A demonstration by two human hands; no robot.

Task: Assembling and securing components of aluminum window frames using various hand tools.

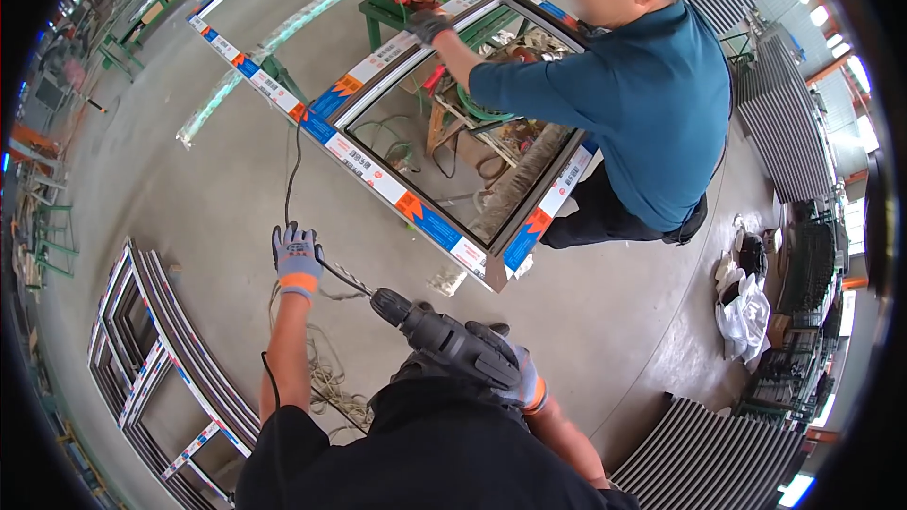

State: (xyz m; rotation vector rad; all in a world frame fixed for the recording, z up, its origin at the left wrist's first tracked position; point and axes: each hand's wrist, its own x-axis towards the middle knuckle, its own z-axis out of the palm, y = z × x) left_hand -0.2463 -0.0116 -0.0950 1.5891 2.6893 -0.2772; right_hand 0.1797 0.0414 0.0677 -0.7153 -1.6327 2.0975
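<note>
A grey glove with an orange cuff covers my left hand point(299, 262), which is out in front at the left. Its fingers are bent over a black cord point(293, 175), which runs up to the window frame's near left corner. My right hand point(522, 376), gloved alike, grips the rear of a dark power drill point(444, 338) close to my chest. The drill's chuck points forward and left; a thin dark line leads from there toward my left hand. Ahead lies a large window frame point(436, 225) covered in blue, white and orange tape. It is apart from both hands.
A co-worker point(614, 113) in a teal shirt leans over the frame, a dark-gloved hand point(430, 26) at its far side. A green bench point(383, 11) stands beyond. Stacked frames point(156, 349) lie left, tangled rope point(331, 387) below, and grey profiles point(713, 449) lower right.
</note>
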